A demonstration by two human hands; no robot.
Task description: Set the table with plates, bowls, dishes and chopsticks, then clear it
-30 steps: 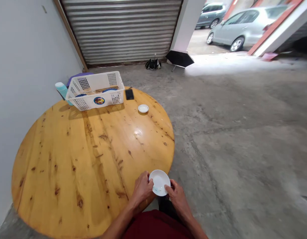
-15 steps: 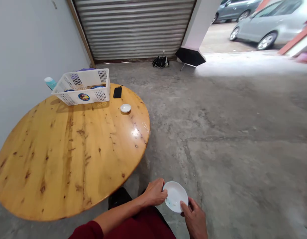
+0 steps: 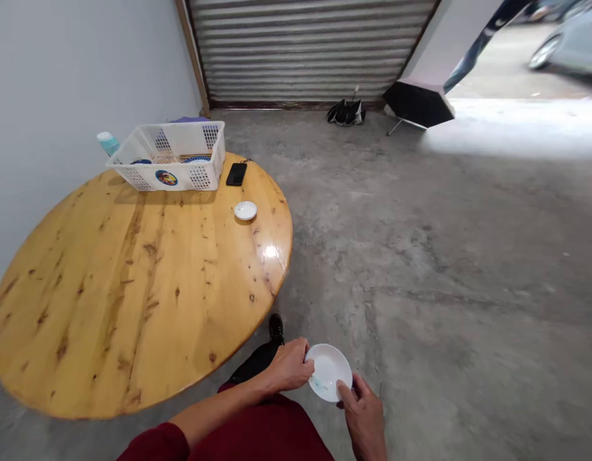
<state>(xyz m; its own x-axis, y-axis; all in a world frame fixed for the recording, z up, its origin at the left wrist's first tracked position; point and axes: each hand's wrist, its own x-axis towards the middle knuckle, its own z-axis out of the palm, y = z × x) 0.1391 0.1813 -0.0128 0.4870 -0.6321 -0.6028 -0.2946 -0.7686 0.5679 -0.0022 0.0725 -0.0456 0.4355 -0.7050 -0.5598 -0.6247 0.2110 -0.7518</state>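
Note:
A small white plate [image 3: 330, 369] with a faint bluish-green pattern is held between my two hands, over the floor beside the table. Fingers closed, my left hand [image 3: 292, 366] grips the plate's left rim. My right hand [image 3: 364, 410] pinches the lower right rim, thumb on the upper face and the other fingers curled underneath. On the wooden table, well beyond my hands, rests a smaller white dish [image 3: 246, 210].
The round wooden table [image 3: 171, 288] fills the left side. Near its far edge stand a white plastic basket [image 3: 190, 173] with items inside, a black phone [image 3: 237, 173] and a light-blue bottle [image 3: 108, 143]. A black open umbrella [image 3: 418, 104] and a folded one [image 3: 346, 113] lie by the shutter.
The view has turned, so the shutter and umbrellas sit farther right. A person's leg now shows by the pillar. Both hands keep their hold on the plate, and a black shoe has come into sight.

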